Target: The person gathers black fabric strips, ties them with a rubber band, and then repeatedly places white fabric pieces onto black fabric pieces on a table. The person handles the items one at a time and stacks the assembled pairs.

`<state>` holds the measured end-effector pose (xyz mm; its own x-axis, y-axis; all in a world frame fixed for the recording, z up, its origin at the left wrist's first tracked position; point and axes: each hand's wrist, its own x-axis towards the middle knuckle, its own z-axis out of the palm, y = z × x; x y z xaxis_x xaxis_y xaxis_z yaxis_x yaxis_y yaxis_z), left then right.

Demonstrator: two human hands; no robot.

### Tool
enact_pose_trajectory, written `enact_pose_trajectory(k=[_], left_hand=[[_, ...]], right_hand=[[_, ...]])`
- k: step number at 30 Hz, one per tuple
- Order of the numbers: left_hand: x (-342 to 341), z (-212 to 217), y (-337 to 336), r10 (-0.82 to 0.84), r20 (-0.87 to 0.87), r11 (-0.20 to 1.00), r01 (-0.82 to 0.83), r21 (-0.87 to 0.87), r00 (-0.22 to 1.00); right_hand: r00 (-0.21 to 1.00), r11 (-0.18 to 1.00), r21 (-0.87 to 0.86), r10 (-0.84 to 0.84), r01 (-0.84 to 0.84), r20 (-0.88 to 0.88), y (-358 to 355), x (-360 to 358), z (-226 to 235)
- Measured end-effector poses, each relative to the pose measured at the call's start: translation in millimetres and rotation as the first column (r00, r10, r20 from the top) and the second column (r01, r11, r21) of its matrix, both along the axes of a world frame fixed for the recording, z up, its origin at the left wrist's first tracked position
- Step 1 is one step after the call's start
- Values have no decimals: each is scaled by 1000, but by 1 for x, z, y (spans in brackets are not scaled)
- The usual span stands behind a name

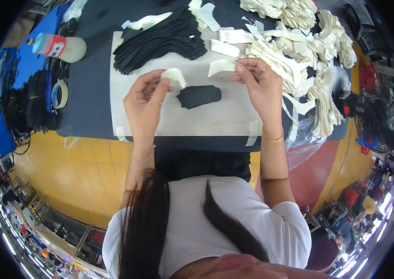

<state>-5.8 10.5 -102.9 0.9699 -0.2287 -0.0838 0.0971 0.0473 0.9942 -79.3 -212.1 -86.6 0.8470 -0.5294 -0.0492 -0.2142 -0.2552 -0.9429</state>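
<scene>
My left hand (pixel 148 95) pinches a small cream fabric piece (pixel 174 76) between thumb and fingers. Opposite it, my right hand (pixel 260 81) grips a second cream fabric piece (pixel 221 67) by its right end. Both pieces are raised over a light grey board (pixel 141 114) taped to the table, and a gap separates them. Below and between the hands lies a short stack of black fabric pieces (pixel 200 96), rounded at its right end. Farther back, a large fanned pile of black fabric pieces (pixel 162 42) spreads across the board's far edge.
Heaped cream fabric pieces (pixel 299 51) cover the table's right side, with a clear plastic bag (pixel 305 139) at the near right edge. On the left are a bottle of pale liquid (pixel 69 49) and a tape roll (pixel 60 94). A black fan (pixel 379 118) stands right of the table.
</scene>
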Motion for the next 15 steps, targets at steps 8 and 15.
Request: enact_pose_trajectory(k=[8, 15], left_hand=[[-20, 24, -4, -52, 41, 999, 53, -5, 998], [-33, 33, -10, -156, -53, 986, 158, 56, 986]], right_hand=[[998, 901, -434, -2, -24, -59, 9, 6, 1], [927, 947, -134, 314, -291, 205, 40, -16, 28]])
